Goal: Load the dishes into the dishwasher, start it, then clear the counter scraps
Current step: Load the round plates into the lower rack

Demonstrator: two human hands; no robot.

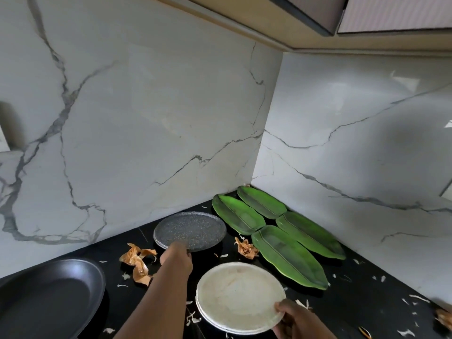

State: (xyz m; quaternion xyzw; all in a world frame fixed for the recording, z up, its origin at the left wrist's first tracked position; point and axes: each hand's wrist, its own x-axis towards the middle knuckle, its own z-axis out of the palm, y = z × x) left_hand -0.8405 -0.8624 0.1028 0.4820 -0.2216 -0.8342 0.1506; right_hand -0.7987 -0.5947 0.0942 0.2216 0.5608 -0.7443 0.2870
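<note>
A grey speckled plate [190,230] lies on the black counter [367,302] near the back wall. My left hand [176,257] grips its near rim. A stack of cream plates [238,296] lies closer to me; my right hand [289,314] holds its right edge, thumb on top. Several green leaf-shaped platters [286,253] lie in the corner. A black oval dish [49,297] is at the left. Onion skins [137,261] and small white scraps are scattered over the counter.
Marble walls meet in a corner behind the platters. An upper cabinet [367,15] hangs overhead. More onion skin [245,248] lies between the grey plate and the platters, and another piece at the right edge [444,319].
</note>
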